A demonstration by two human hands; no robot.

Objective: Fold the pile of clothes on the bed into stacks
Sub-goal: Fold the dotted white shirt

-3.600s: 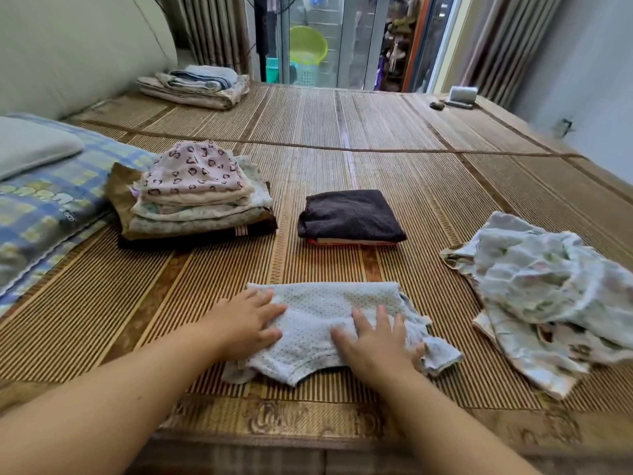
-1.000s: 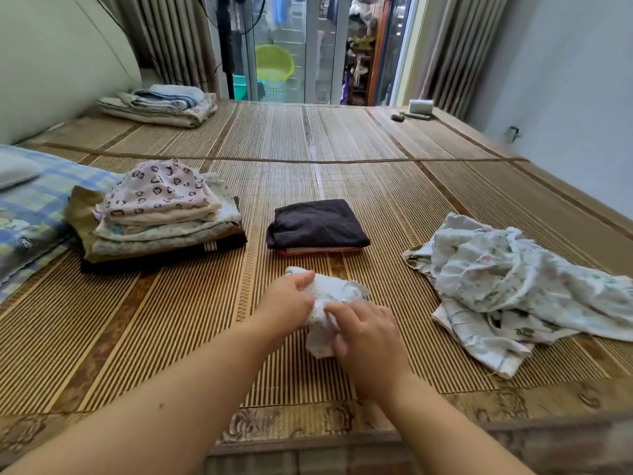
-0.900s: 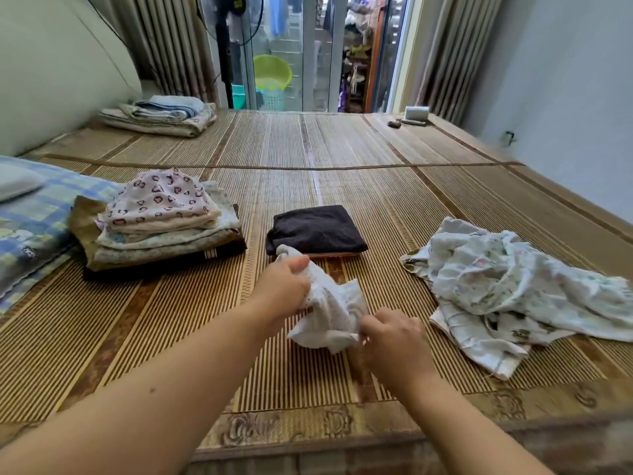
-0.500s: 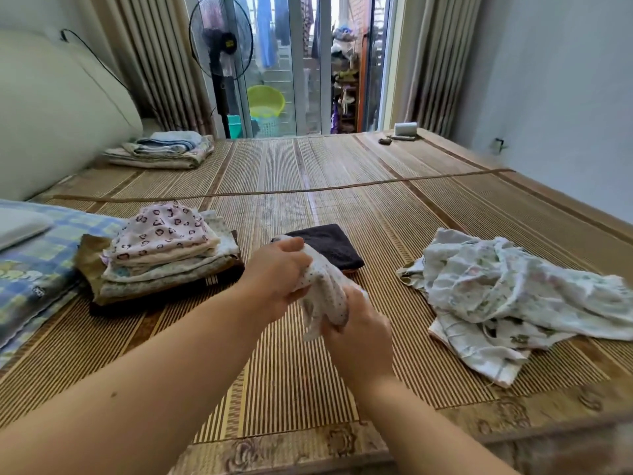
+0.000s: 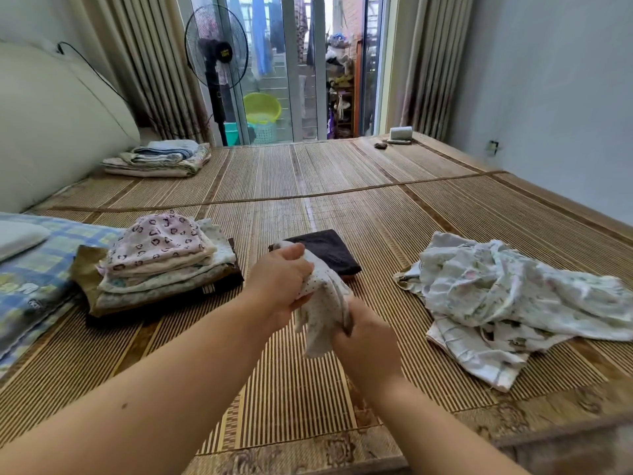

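A small white dotted garment [image 5: 322, 303] hangs bunched in the air above the bamboo mat [image 5: 308, 389]. My left hand [image 5: 279, 279] grips its upper end. My right hand [image 5: 366, 341] grips its lower part from the right. Behind my hands lies a dark folded garment [image 5: 329, 250]. A stack of folded clothes [image 5: 157, 265], topped by a pink heart-print piece, sits to the left. An unfolded pile of pale floral clothes [image 5: 513, 299] lies on the right.
A blue checked blanket with a pillow [image 5: 27, 269] lies at the left edge. Folded bedding [image 5: 157, 159] sits at the far left of the bed. A standing fan [image 5: 215, 60] is beyond the bed. Small objects [image 5: 397, 135] rest at the far right corner.
The dotted garment was pressed flat on the mat, then gathered up. Both hands have lifted it off the mat and now hold it bunched higher. The view has tilted upward.
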